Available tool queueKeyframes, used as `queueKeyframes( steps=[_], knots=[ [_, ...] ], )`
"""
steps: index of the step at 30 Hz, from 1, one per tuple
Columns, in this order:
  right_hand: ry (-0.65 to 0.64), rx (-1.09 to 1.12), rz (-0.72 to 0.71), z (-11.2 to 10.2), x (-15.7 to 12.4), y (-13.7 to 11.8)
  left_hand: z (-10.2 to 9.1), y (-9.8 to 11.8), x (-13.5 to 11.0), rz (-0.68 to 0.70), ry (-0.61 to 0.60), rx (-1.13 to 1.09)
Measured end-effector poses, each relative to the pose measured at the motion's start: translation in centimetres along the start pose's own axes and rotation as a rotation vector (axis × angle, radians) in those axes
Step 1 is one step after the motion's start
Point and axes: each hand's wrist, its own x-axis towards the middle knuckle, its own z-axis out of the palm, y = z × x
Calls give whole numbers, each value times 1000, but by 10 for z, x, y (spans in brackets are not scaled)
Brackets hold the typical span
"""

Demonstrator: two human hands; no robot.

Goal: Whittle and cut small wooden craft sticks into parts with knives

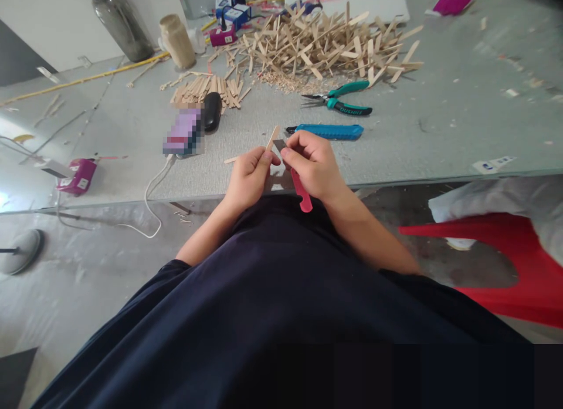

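Stick (273, 137) is held tilted in the left hand (250, 173), near the edge of the counter (404, 127). Right hand (313, 165) grasps a red-handled knife (303, 198), blade (280, 144) beside the stick; contact is hard to confirm. Blue cutter (331, 131) lies beyond.

Wears loose, dark navy top (206, 303), plain, going near-black in shade and toward front edge of table (431, 139). Has short, wide sleeves in same cloth, left sleeve (153, 294) and right sleeve (433, 300). Leaves forearms (373, 233), left hand (250, 174) and right hand (314, 162) bare. Creases softly at the shoulders. Turns blocky low on right side.
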Motion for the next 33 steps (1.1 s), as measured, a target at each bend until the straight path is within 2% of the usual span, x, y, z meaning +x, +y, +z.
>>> queueKeyframes(
  steps=[5,9,15,33],
  knots=[
    [-28,12,18,2,-1,0,0,0,0,36,18,65],
    [4,-2,6,3,-2,-2,0,2,-1,71,47,127],
    [14,-22,-3,4,-2,-1,4,6,-4,78,156,273],
    [-5,-7,17,4,-3,1,6,8,-4,77,156,320]
  ],
)
